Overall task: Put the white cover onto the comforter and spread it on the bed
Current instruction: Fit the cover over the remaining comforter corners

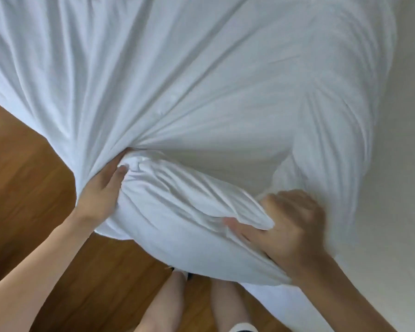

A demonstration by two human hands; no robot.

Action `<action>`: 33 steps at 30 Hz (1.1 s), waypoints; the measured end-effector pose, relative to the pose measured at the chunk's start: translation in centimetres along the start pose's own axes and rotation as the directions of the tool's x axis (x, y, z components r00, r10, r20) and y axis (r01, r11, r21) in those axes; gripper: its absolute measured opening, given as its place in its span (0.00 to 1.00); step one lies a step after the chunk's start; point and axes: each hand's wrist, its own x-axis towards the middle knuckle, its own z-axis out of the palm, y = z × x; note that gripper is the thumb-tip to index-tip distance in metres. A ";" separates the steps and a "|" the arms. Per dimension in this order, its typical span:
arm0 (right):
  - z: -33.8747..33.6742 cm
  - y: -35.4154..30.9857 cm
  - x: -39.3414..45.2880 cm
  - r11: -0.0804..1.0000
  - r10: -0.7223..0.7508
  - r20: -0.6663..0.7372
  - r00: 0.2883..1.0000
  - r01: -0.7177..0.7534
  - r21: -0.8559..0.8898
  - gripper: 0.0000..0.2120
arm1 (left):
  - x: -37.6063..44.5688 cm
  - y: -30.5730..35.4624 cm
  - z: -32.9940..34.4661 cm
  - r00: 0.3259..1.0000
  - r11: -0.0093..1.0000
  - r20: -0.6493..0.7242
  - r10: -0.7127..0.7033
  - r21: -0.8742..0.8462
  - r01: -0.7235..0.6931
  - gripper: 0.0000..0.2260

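The white cover point(189, 75) fills most of the view, stretched in long folds running away from me. Its near end is bunched into a thick roll point(177, 212) that bulges as if the comforter is inside; the comforter itself is hidden. My left hand point(101, 188) grips the roll's left end, fingers buried in the cloth and thumb on top. My right hand point(290, 226) grips the roll's right end, thumb across the fabric and fingers curled over the far side; it is slightly blurred.
The bed surface point(398, 164), off-white, lies to the right under the cover. Brown wooden floor point(34, 168) shows at left and bottom. My bare legs and feet point(175, 300) stand on the floor just below the roll, close to the bed edge.
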 end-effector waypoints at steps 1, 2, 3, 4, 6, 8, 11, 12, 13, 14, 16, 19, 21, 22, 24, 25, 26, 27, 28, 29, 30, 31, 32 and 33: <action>-2.0 0.3 -0.5 0.999 -0.026 -0.073 0.997 0.022 -0.050 0.31 | -0.1 0.1 0.3 0.998 0.998 -0.018 0.061 -0.002 -0.061 0.20; -3.3 0.4 -1.7 0.994 -0.024 -0.123 0.992 0.010 -0.108 0.32 | -0.2 0.1 0.7 0.993 0.994 -0.038 0.111 0.004 -0.111 0.21; -3.9 0.4 -3.5 0.991 0.015 -0.145 0.989 -0.034 -0.133 0.33 | -0.3 0.0 1.1 0.989 0.990 -0.052 0.142 0.011 -0.141 0.23; -3.8 0.4 -5.8 0.986 0.079 -0.134 0.988 -0.098 -0.138 0.34 | -0.6 0.1 1.6 0.986 0.988 -0.058 0.157 0.001 -0.157 0.23; -1.7 0.5 -11.1 0.969 0.169 -0.066 0.983 -0.178 -0.173 0.32 | -1.4 -0.7 2.3 0.981 0.982 -0.043 0.189 0.039 -0.187 0.25; 0.8 0.9 -14.3 0.965 0.169 0.030 0.985 -0.159 -0.209 0.29 | -2.6 -1.8 3.3 0.968 0.957 -0.052 0.247 0.168 -0.236 0.24; 1.7 2.2 -13.8 0.991 0.100 0.173 0.980 -0.081 -0.109 0.28 | -3.2 0.1 4.2 0.934 0.984 -0.319 0.158 0.127 -0.123 0.20; 1.2 2.4 -12.6 0.997 0.069 0.263 0.962 -0.060 -0.042 0.29 | -3.1 1.6 4.2 0.903 0.985 -0.396 0.164 0.109 -0.131 0.17; 0.4 2.4 -11.1 0.998 0.036 0.363 0.931 -0.054 0.040 0.30 | -2.9 3.5 4.3 0.872 0.968 -0.424 0.243 0.164 -0.190 0.15; -0.4 2.5 -9.3 0.988 0.020 0.446 0.895 -0.085 0.127 0.30 | -2.5 5.4 4.6 0.843 0.923 -0.393 0.368 0.262 -0.281 0.13; -1.1 3.5 -5.4 0.943 0.068 0.533 0.843 -0.229 0.243 0.26 | -0.7 9.1 6.1 0.785 0.773 -0.175 0.594 0.395 -0.496 0.14; 1.7 6.3 -0.1 1.000 0.015 0.510 0.860 -0.010 -0.012 0.18 | 2.4 13.0 10.5 0.696 0.563 0.420 0.582 0.410 -0.718 0.18; 4.4 7.9 1.5 0.966 -0.069 0.749 0.659 0.231 -0.114 0.16 | 3.7 12.6 13.6 0.634 0.370 0.648 0.422 0.515 -0.773 0.21; 5.5 8.5 1.4 0.949 -0.075 0.863 0.499 0.301 -0.092 0.17 | 3.9 11.4 14.6 0.614 0.264 0.687 0.389 0.555 -0.789 0.23; 5.8 8.7 0.8 0.939 -0.046 0.966 0.254 0.341 -0.045 0.22 | 2.9 8.8 15.2 0.576 0.101 0.703 0.418 0.594 -0.798 0.25; 5.4 8.6 0.4 0.951 -0.051 0.976 0.213 0.309 -0.018 0.25 | 2.1 7.4 15.3 0.546 0.069 0.704 0.454 0.583 -0.810 0.26; 5.1 8.6 0.0 0.965 -0.056 0.978 0.201 0.262 0.002 0.29 | 1.2 6.1 15.3 0.511 0.058 0.696 0.504 0.563 -0.824 0.27; 4.8 8.4 -0.4 0.977 -0.049 0.983 0.179 0.213 0.010 0.31 | 0.5 4.8 15.4 0.488 0.045 0.689 0.536 0.554 -0.831 0.27; 4.7 8.2 -0.7 0.981 -0.051 0.987 0.150 0.191 0.021 0.33 | -0.2 3.8 15.5 0.479 0.037 0.673 0.563 0.558 -0.829 0.27; 4.9 8.0 -1.1 0.981 -0.052 0.991 0.124 0.193 0.027 0.35 | -0.8 3.2 15.5 0.495 0.043 0.655 0.571 0.578 -0.815 0.27; 5.1 8.0 -1.5 0.978 -0.047 0.994 0.104 0.206 0.025 0.37 | -1.3 2.7 15.6 0.517 0.064 0.626 0.584 0.599 -0.798 0.27; 5.4 8.0 -1.8 0.977 -0.044 0.993 0.107 0.214 0.021 0.37 | -1.5 2.4 15.6 0.543 0.091 0.593 0.595 0.621 -0.779 0.28; 5.5 7.9 -2.1 0.975 -0.048 0.988 0.149 0.220 0.015 0.36 | -1.5 2.2 15.6 0.568 0.123 0.563 0.601 0.637 -0.761 0.28; 5.2 7.9 -2.2 0.976 -0.043 0.972 0.232 0.218 -0.009 0.33 | -1.5 2.3 15.4 0.591 0.157 0.539 0.600 0.646 -0.747 0.29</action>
